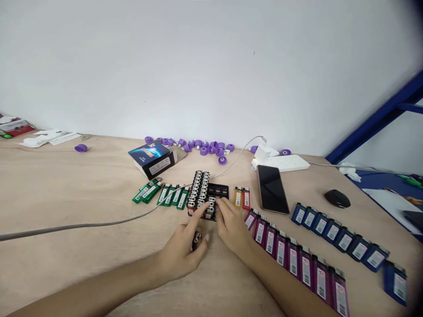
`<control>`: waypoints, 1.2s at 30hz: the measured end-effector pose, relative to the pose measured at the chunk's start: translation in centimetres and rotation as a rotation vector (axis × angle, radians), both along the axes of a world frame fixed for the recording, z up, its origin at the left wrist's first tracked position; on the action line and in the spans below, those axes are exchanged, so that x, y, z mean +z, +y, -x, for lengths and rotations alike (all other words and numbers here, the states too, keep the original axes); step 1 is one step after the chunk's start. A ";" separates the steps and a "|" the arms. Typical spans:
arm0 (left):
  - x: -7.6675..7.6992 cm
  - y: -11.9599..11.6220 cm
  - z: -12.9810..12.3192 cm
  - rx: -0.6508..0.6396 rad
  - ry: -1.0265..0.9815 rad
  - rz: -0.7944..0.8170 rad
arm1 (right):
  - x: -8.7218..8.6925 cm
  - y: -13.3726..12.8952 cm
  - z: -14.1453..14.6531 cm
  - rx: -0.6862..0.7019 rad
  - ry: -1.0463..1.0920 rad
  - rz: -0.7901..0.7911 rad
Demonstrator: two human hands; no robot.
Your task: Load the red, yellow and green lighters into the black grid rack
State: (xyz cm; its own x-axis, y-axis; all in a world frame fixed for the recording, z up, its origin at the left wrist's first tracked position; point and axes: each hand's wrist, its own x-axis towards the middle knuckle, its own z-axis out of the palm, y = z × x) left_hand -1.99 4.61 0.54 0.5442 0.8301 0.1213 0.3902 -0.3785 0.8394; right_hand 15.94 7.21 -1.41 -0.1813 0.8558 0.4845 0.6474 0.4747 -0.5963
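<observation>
A black tray (218, 191) stands in the middle of the table, with two full rows of upright lighters (199, 187) on its left and bare slots at the back right. My left hand (185, 251) has its index finger stretched onto the lighters at the tray's front, while a dark lighter (196, 240) is held in its palm beside the thumb. At the tray's front right corner is my right hand (233, 224), its fingertips bent together against the front lighters of a third row (210, 206). What those fingertips pinch, if anything, is hidden.
Green lighters (167, 195) lie left of the tray. To the right are yellow (238, 197) and red (246, 198) ones, a purple row (293, 256), a blue row (333, 230), a phone (272, 189) and a mouse (337, 198). Behind stand a box (152, 158) and purple caps (211, 149); a cable (99, 224) crosses the left.
</observation>
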 end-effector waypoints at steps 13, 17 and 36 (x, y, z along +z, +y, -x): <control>0.3 -0.4 1.1 -0.219 -0.456 0.420 | 0.9 -4.5 -0.1 -0.075 0.214 -0.104; -0.2 -0.4 0.3 -0.210 -0.723 0.972 | 1.4 -6.5 0.4 0.033 0.242 -0.007; -0.9 -1.4 -0.8 -0.103 -0.602 0.775 | 2.4 -5.3 0.6 0.148 0.370 0.401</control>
State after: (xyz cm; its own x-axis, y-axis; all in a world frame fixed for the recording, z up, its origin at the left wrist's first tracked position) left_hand -1.20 3.16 -0.38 0.6444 0.7488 -0.1553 -0.1878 0.3519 0.9170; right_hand 15.36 1.92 0.94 -0.1933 0.9644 0.1802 0.3049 0.2337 -0.9233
